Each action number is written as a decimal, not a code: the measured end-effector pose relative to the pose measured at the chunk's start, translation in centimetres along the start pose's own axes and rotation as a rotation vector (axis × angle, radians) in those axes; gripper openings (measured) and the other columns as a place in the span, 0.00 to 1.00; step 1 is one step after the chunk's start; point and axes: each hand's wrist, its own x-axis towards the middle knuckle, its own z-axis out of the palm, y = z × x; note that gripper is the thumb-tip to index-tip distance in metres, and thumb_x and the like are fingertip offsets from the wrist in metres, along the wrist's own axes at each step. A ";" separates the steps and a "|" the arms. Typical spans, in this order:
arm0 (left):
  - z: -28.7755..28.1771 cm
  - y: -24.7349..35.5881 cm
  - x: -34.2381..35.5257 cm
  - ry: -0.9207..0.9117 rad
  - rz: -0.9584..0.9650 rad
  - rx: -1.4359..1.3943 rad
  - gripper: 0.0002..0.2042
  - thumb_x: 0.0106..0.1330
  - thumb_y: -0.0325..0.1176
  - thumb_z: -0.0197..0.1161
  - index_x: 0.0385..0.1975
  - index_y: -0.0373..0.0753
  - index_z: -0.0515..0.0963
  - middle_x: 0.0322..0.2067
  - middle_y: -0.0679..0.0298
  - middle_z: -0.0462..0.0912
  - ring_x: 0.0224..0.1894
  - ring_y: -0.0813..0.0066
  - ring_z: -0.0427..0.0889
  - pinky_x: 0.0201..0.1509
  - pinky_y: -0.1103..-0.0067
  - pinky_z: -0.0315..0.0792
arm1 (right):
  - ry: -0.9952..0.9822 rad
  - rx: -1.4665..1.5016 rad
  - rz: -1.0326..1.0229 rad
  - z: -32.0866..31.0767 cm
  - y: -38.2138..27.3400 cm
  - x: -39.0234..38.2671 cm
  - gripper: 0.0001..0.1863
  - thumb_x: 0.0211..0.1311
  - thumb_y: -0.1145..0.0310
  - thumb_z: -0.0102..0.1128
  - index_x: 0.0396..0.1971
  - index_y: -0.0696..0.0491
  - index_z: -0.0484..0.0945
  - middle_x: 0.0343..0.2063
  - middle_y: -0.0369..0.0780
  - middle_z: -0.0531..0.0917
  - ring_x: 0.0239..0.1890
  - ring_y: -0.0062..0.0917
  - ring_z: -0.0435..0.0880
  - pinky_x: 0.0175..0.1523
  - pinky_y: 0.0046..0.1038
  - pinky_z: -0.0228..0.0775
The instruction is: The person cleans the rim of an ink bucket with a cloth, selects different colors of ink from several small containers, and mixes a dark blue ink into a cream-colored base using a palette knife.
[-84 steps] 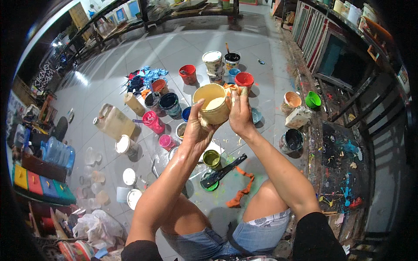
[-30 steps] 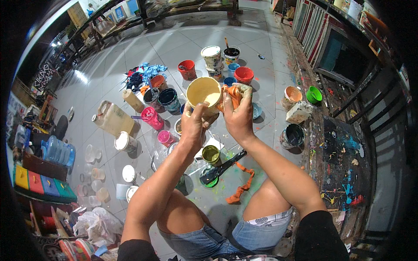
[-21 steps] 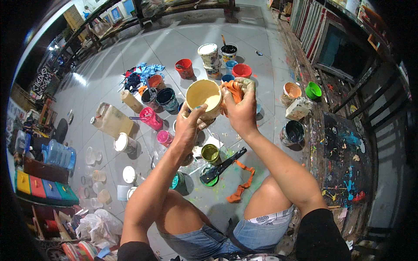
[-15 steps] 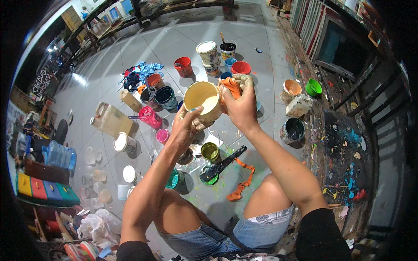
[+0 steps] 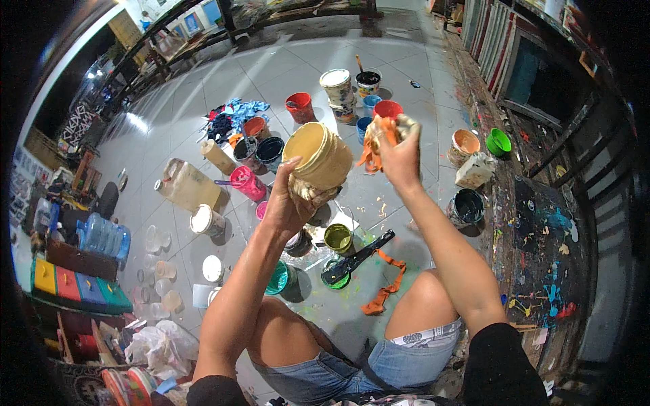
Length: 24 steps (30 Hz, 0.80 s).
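Note:
A paint tub with a cream-yellow inside (image 5: 315, 152) is raised in front of me, tilted with its mouth up and to the left. My left hand (image 5: 288, 196) is closed around its lower left side, the thumb at the rim. To the right of the tub, and apart from it, my right hand (image 5: 405, 155) grips a bunched orange rag (image 5: 372, 152) with its loose end hanging down. Below them a small tub of olive paint (image 5: 338, 238) stands on the floor, beside a long black tool (image 5: 359, 258) and a strip of orange cloth (image 5: 384, 294).
Around the floor stand red (image 5: 298, 108), pink (image 5: 248, 183) and dark (image 5: 270, 152) paint tubs. A yellowish jug (image 5: 189, 186) and a heap of blue rags (image 5: 237, 115) lie left. A paint-stained wooden platform (image 5: 535, 230) runs along the right, holding a green cup (image 5: 498, 142).
My right hand has drawn the orange rag away from the tub, to the right. The tub has turned in my left hand, showing more of its outer side. The view has shifted slightly.

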 end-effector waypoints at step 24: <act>-0.1 -2.3 1.7 0.384 -0.099 -0.151 0.35 0.73 0.65 0.31 0.64 0.43 0.66 0.58 0.51 0.74 0.57 0.51 0.77 0.59 0.50 0.72 | -0.370 -0.186 0.083 2.9 -3.1 -3.6 0.15 0.65 0.62 0.61 0.31 0.60 0.80 0.25 0.44 0.85 0.27 0.25 0.84 0.34 0.31 0.73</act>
